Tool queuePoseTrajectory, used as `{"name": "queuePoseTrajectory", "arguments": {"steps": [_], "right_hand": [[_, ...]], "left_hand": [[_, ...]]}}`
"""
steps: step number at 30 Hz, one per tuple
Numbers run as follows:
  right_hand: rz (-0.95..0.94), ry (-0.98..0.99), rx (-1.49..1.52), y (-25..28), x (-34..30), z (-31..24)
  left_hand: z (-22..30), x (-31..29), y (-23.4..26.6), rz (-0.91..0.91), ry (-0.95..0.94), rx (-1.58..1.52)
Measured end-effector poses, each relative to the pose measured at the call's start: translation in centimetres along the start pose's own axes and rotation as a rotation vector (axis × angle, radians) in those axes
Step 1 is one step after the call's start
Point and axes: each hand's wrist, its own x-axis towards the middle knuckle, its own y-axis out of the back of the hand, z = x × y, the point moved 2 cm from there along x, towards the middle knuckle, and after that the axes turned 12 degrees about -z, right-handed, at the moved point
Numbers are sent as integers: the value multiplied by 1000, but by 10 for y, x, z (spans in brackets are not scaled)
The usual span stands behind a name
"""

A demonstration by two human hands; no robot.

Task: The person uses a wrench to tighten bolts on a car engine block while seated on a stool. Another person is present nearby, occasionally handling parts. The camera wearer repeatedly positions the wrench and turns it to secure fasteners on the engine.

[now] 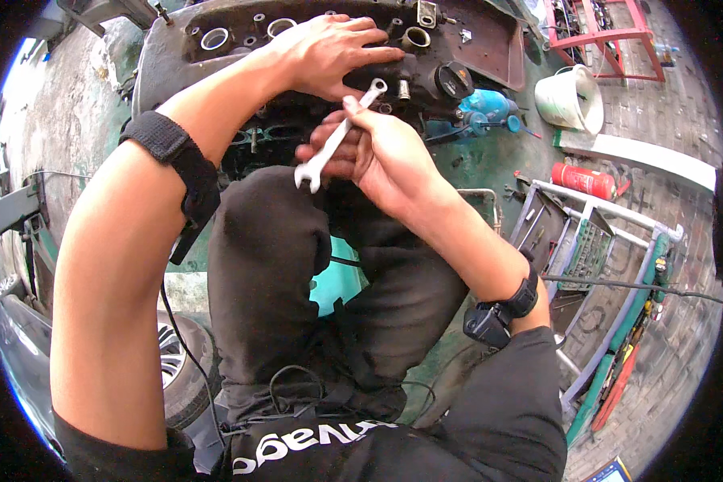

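A silver combination wrench (pixel 334 146) lies across my right hand (pixel 386 153), its open end toward my knees and its ring end toward the engine. My right thumb and fingers close around its shaft. My left hand (pixel 336 56) rests on the dark, greasy engine (pixel 165 68) with fingers stretched out and holds nothing. Round metal-rimmed openings show in the engine top, one of them a bore (pixel 416 37) just beyond the left fingertips. Close to the wrench's ring end stands a short metal post (pixel 404 90), with a black round cap (pixel 454 80) to its right.
Right of the engine are a brown metal tray (pixel 494 52), a blue tool-like object (pixel 487 107), a whitish bucket (pixel 566 100) and a red stand (pixel 606 36). A fire extinguisher (pixel 582 180) lies near a metal frame rack (pixel 639 231). A car wheel (pixel 186 365) is at lower left.
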Motion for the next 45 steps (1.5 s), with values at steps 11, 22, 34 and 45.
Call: {"name": "queuePoseTrajectory", "arguments": {"steps": [11, 22, 34, 45], "right_hand": [[289, 6, -1603, 51, -38, -78], [137, -18, -1907, 57, -15, -107], [198, -237, -466, 46, -12, -33], [139, 172, 198, -17, 6, 22]], "left_hand": [[0, -3, 1, 71, -34, 24], [-1, -4, 3, 79, -46, 3], [-4, -1, -5, 111, -81, 25], [-2, 0, -2, 21, 0, 6]]}}
